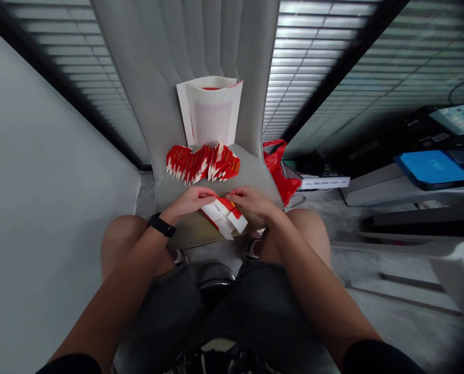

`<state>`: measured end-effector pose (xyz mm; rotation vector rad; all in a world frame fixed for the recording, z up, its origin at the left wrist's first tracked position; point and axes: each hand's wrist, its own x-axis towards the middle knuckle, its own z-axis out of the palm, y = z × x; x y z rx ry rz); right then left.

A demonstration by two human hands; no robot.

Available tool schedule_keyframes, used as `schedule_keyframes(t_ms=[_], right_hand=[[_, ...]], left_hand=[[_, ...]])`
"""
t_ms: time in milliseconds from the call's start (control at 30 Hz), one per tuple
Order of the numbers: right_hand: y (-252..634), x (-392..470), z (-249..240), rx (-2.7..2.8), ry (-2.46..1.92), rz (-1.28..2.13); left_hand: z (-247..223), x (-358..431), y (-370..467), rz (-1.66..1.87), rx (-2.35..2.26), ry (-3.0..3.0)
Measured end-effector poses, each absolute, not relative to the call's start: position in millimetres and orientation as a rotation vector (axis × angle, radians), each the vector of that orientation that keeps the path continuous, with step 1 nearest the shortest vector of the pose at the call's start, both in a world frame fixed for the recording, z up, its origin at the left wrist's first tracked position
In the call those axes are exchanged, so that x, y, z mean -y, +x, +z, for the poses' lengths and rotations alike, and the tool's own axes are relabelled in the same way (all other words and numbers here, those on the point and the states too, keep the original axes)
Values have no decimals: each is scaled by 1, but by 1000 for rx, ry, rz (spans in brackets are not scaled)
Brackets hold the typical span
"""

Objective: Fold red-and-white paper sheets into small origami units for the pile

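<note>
Left fingers (206,192) and right fingers (236,195) pinch paper (221,216); a white packet (212,115) shows red inside.

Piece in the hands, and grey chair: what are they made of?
Piece: seemingly thin card or paper, matt white and printed red, from its crisp flaps. Grey chair: perhaps leather or imitation leather, faint sheen, from the folds down its back.

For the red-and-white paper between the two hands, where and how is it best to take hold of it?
Probably at the far edge of the red-and-white paper, in a light pinch: left hand from the left, right hand from the right. It lies slanted, its white flaps spread toward the person, so gripping there would likely bend them.
</note>
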<state>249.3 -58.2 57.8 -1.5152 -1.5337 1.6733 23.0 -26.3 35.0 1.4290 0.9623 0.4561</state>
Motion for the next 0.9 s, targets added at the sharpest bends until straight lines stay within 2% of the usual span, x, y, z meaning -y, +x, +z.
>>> schedule_keyframes(t_ms=[200, 333, 700, 900], right_hand=[[245, 55, 55, 1965, -1598, 1190], [242, 54, 57, 2061, -1543, 1049], [247, 52, 47, 1956, -1445, 1438], [247, 51, 43, 1928, -1447, 1477]], left_hand=[[36, 27, 26, 451, -1020, 1444], [34, 29, 24, 430, -1036, 1508], [30, 26, 23, 394, -1004, 1499], [21, 28, 25, 431, -1021, 1454]])
